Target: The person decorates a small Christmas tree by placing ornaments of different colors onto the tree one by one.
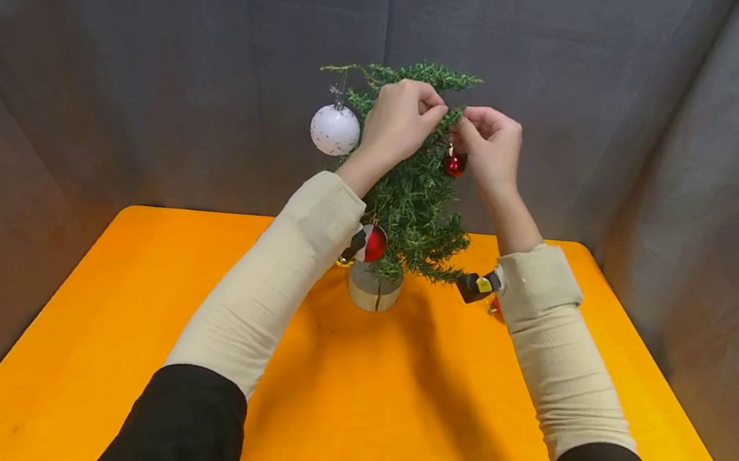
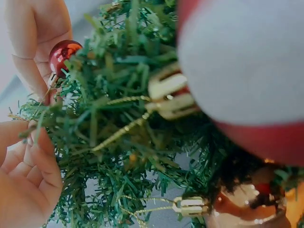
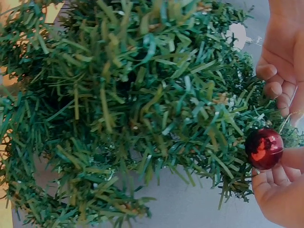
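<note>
Left hand (image 1: 399, 121) pinches a branch near the top of the small artificial tree (image 1: 415, 205). Right hand (image 1: 490, 149), fingers curled, pinches the hanging loop of the small red bauble (image 1: 454, 164). Tree stands at the far side of the orange counter (image 1: 386, 420).

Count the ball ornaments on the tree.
3 show in the head view: a white ball upper left, a small red ball by the right hand, a red-and-white ball low down. Others may be hidden.

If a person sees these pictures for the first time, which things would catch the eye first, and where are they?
Probably the small green artificial Christmas tree, which stands in a round base at the far middle of the bright orange table. The left hand and the right hand meet at an upper branch, just above a small red bauble. A white speckled bauble hangs on the tree's left side.
</note>
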{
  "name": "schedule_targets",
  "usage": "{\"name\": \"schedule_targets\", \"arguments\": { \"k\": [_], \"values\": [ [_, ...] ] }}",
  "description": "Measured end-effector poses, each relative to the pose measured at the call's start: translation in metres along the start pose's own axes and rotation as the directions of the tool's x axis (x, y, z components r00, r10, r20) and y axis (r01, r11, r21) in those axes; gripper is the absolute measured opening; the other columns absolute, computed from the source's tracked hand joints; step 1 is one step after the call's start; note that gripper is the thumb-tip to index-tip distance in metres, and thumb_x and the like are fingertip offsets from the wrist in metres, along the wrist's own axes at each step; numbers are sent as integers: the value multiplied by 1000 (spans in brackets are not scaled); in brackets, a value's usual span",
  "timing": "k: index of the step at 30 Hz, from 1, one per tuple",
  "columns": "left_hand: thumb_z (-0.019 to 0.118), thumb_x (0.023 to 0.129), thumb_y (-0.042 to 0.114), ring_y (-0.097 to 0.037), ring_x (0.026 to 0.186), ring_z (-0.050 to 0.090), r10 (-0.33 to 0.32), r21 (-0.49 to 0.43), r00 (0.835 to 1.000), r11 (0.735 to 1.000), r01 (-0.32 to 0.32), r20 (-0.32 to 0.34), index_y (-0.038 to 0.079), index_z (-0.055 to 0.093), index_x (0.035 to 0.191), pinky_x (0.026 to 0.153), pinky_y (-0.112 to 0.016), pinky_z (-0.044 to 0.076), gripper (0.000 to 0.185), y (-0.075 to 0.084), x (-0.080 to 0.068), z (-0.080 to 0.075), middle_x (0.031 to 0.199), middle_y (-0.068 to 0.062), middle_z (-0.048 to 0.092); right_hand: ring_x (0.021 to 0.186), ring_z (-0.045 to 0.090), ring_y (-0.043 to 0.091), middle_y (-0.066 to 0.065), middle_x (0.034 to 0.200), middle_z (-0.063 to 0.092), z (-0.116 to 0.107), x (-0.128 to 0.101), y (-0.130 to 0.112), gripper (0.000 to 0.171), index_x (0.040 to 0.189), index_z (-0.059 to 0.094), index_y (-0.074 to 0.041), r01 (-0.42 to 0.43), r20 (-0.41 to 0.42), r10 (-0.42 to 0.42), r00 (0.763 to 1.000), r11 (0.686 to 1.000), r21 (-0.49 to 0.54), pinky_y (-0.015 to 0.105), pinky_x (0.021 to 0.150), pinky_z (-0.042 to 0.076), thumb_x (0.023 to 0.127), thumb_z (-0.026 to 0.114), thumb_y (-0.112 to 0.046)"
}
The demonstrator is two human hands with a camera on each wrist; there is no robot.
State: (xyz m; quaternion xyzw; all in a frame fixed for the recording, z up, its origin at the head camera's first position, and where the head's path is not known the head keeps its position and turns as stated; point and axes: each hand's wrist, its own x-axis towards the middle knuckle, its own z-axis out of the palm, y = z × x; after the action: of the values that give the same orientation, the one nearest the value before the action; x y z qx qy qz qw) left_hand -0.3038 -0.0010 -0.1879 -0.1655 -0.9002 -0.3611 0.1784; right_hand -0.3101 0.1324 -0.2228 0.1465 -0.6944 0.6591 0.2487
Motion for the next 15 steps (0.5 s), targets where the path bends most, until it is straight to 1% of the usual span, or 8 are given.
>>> {"name": "schedule_targets", "arguments": {
  "k": [3,6,11,15],
  "values": [
    [52,91,27,-10,71,52,10,16,1000,1000,-11,8,16,68,100,58,-23,41,22,-1,-2,-1,89,2,62,52,52,9,-3,60,58,-2,-2,1,8,78,61,6,21,24,-19,1000,997,-74,18,53,44,83,55,4],
    [52,91,27,-9,72,53,18,21,1000,1000,-19,16,16,68,101,59,-23,42,22,-2,-3,-1,90,2,62,53,52,9,-4,60,58,-3,-4,1,7,78,61,6,36,39,-32,999,993,-113,19,54,43,83,57,3],
    [53,90,26,-9,72,54,15,35,1000,999,-16,20,15,67,103,59,-23,42,22,-4,-6,0,89,2,63,56,54,7,-6,63,59,-6,-6,2,9,84,62,10,44,46,-39,998,991,-128,18,56,44,83,58,3],
    [53,90,27,-10,63,55,-1,31,1000,1000,0,25,14,64,109,53,-22,41,25,-7,-8,2,84,2,64,56,55,8,-4,65,60,-7,-7,2,11,87,62,12,49,58,-43,997,994,-96,17,56,46,82,58,4]
  ]
}}
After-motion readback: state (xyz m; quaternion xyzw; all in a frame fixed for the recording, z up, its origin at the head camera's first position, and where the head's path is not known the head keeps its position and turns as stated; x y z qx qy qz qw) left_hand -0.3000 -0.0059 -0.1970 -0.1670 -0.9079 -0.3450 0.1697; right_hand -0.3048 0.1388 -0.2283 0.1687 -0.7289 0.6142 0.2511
